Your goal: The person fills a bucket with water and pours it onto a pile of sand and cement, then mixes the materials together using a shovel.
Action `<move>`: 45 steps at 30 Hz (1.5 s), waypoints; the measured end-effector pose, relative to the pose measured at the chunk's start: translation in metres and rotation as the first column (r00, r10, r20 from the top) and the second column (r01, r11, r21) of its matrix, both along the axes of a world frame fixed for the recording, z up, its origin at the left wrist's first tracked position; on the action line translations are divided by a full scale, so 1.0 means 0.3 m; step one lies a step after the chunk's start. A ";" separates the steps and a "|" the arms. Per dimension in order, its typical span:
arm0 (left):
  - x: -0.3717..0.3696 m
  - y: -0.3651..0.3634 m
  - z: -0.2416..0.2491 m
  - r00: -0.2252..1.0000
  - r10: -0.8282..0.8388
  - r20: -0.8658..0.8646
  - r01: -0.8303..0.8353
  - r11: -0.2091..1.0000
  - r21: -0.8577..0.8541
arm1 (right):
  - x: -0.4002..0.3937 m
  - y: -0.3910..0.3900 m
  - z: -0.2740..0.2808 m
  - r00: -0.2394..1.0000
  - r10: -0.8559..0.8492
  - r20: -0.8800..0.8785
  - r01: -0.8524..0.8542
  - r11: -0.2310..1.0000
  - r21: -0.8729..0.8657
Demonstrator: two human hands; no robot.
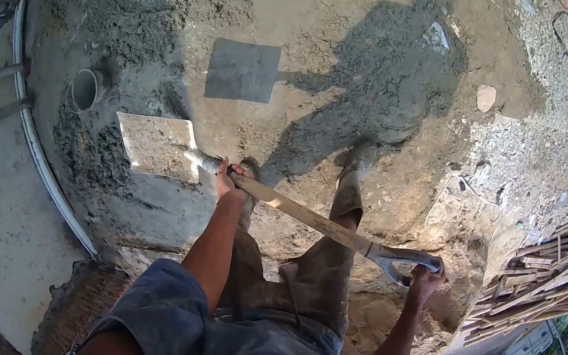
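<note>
I hold a shovel level above wet ground. Its flat square blade (154,145), coated in pale cement, points left. My left hand (225,178) grips the wooden shaft (307,218) just behind the blade socket. My right hand (427,276) is closed around the D-shaped handle (406,260) at the far end. The blade hangs over dark wet mortar (91,154). My legs and feet stand below the shaft.
A pipe opening (85,89) sits in the mortar left of the blade. White pipes (42,154) curve along a pale slab at the left. Rubble (527,142) lies at right, with stacked wooden planks (542,282) at the lower right edge.
</note>
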State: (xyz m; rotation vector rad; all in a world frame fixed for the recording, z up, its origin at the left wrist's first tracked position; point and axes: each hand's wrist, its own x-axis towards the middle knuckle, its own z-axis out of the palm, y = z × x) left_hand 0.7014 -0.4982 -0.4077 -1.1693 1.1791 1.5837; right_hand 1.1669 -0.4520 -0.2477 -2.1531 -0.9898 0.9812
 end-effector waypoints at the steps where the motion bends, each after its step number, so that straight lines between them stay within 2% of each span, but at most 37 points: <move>1: 0.031 0.058 0.011 0.999 -0.042 -0.008 0.042 0.999 -0.006 | 0.026 0.028 -0.055 1.000 0.015 -0.016 -0.017 0.993 -0.118; 2: 0.061 0.110 -0.029 0.995 -0.077 -0.059 0.075 0.997 -0.032 | 0.073 0.087 -0.136 0.998 0.042 -0.037 -0.049 0.975 -0.216; 4: 0.160 0.212 -0.130 0.969 -0.190 -0.158 0.165 0.973 -0.162 | 0.187 0.127 -0.315 0.991 0.051 -0.122 -0.079 0.967 -0.243; 5: 0.214 0.229 -0.197 0.960 -0.252 -0.123 0.224 0.954 -0.201 | 0.271 0.080 -0.333 0.984 0.040 -0.175 -0.087 0.960 -0.266; 6: 0.266 0.257 -0.285 0.948 -0.305 -0.094 0.279 0.935 -0.218 | 0.334 0.065 -0.346 0.991 -0.059 -0.123 0.012 0.935 -0.354; 8: 0.453 0.332 -0.373 0.931 -0.364 0.037 0.365 0.912 -0.186 | 0.425 0.052 -0.287 0.930 -0.343 -0.132 0.304 0.921 -0.245; 9: 0.584 0.369 -0.373 0.912 -0.394 0.112 0.407 0.901 -0.147 | 0.523 -0.007 -0.265 0.932 -0.362 0.002 0.349 0.897 -0.270; 10: 0.710 0.346 -0.457 0.872 -0.476 0.111 0.486 0.869 -0.092 | 0.659 -0.079 -0.241 0.921 -0.366 0.131 0.388 0.875 -0.289; 12: 0.999 0.398 -0.432 0.811 -0.528 0.252 0.551 0.834 -0.026 | 0.887 -0.233 -0.137 0.871 -0.295 0.393 0.374 0.917 -0.141; 13: 1.145 0.431 -0.391 0.767 -0.581 0.272 0.606 0.796 -0.011 | 0.867 -0.192 -0.020 0.778 -0.355 0.518 0.443 0.895 -0.051; 14: 1.276 0.455 -0.354 0.739 -0.605 0.296 0.624 0.780 0.036 | 0.894 -0.218 0.098 0.767 -0.430 0.477 0.526 0.846 -0.084; 15: 1.400 0.451 -0.371 0.672 -0.623 0.402 0.654 0.753 0.073 | 0.949 -0.270 0.169 0.650 -0.500 0.572 0.561 0.824 0.082; 16: 1.497 0.487 -0.323 0.619 -0.639 0.457 0.667 0.734 0.123 | 0.903 -0.237 0.262 0.507 -0.633 0.585 0.729 0.677 0.100; 17: 1.589 0.511 -0.285 0.583 -0.643 0.497 0.668 0.728 0.157 | 0.912 -0.242 0.351 0.555 -0.561 0.614 0.680 0.731 0.055; 18: 1.675 0.525 -0.277 0.526 -0.683 0.507 0.710 0.681 0.180 | 0.981 -0.288 0.414 0.492 -0.469 0.733 0.661 0.750 0.036; 20: 1.793 0.548 -0.289 0.443 -0.727 0.524 0.712 0.641 0.286 | 1.000 -0.269 0.478 0.407 -0.490 0.771 0.695 0.714 0.088; 21: 1.816 0.569 -0.304 0.389 -0.734 0.556 0.732 0.613 0.298 | 1.029 -0.270 0.473 0.375 -0.456 0.807 0.703 0.708 0.073; 22: 1.827 0.585 -0.342 0.394 -0.729 0.560 0.735 0.616 0.285 | 1.026 -0.256 0.453 0.347 -0.423 0.837 0.710 0.702 0.060; 24: 1.768 0.628 -0.452 0.454 -0.739 0.498 0.781 0.599 0.177 | 0.988 -0.189 0.325 0.464 -0.504 0.729 0.693 0.719 0.056; 26: 1.559 0.705 -0.538 0.503 -0.752 0.426 0.808 0.584 0.078 | 0.924 -0.126 0.137 0.522 -0.468 0.713 0.718 0.693 -0.071; 27: 1.436 0.730 -0.595 0.557 -0.730 0.395 0.773 0.630 0.075 | 0.787 -0.008 0.056 0.558 -0.538 0.632 0.701 0.713 -0.012; 28: 1.289 0.760 -0.651 0.474 -0.773 0.423 0.795 0.581 0.172 | 0.738 0.027 0.006 0.609 -0.518 0.600 0.701 0.705 -0.103; 29: 1.179 0.792 -0.682 0.555 -0.730 0.399 0.755 0.643 0.129 | 0.703 0.039 -0.036 0.604 -0.401 0.689 0.668 0.726 -0.163; 30: 1.027 0.848 -0.675 0.572 -0.747 0.339 0.754 0.641 0.141 | 0.551 0.138 -0.058 0.663 -0.409 0.626 0.615 0.775 -0.145; 31: 0.892 0.921 -0.671 0.569 -0.752 0.332 0.761 0.635 0.133 | 0.440 0.178 -0.077 0.627 -0.401 0.668 0.603 0.792 -0.091; 33: 0.596 1.036 -0.666 0.593 -0.762 0.261 0.773 0.629 0.079 | 0.079 0.445 -0.032 0.726 -0.270 0.633 0.502 0.837 -0.218; 34: 0.441 1.110 -0.609 0.604 -0.767 0.216 0.788 0.616 -0.016 | -0.015 0.463 -0.050 0.837 -0.240 0.492 0.400 0.882 -0.251; 36: 0.078 1.176 -0.613 0.562 -0.822 0.094 0.827 0.556 -0.078 | -0.334 0.519 -0.061 0.935 -0.194 0.296 0.235 0.966 -0.107; 37: -0.081 1.195 -0.559 0.616 -0.787 -0.037 0.782 0.617 -0.091 | -0.460 0.479 -0.035 0.963 -0.079 0.258 0.085 0.996 -0.013; 38: -0.250 1.181 -0.490 0.585 -0.802 -0.126 0.810 0.586 0.026 | -0.583 0.487 0.025 0.939 0.167 0.302 -0.213 0.969 0.128; 39: -0.394 1.186 -0.385 0.769 -0.638 0.028 0.618 0.755 0.222 | -0.694 0.402 0.050 0.981 0.187 0.051 -0.193 0.965 0.176; 40: -0.517 1.155 -0.310 0.832 -0.553 0.051 0.476 0.757 0.447 | -0.740 0.360 0.064 0.904 0.427 -0.019 -0.408 0.876 0.257; 41: -0.617 1.128 -0.272 0.818 -0.571 -0.064 0.494 0.642 0.587 | -0.782 0.342 0.041 0.826 0.562 -0.050 -0.538 0.812 0.227; 42: -0.683 1.115 -0.225 0.800 -0.576 -0.169 0.572 0.647 0.504 | -0.804 0.321 0.026 0.716 0.690 -0.105 -0.664 0.720 0.200; 43: -0.731 1.087 -0.195 0.807 -0.554 -0.205 0.577 0.665 0.474 | -0.808 0.313 -0.007 0.688 0.716 -0.115 -0.684 0.693 0.227; 44: -0.746 1.099 -0.193 0.806 -0.542 -0.237 0.584 0.668 0.461 | -0.802 0.336 -0.058 0.672 0.733 -0.105 -0.694 0.674 0.253; 45: -0.747 1.113 -0.210 0.816 -0.532 -0.227 0.555 0.611 0.564 | -0.778 0.349 -0.072 0.724 0.690 -0.005 -0.656 0.689 0.308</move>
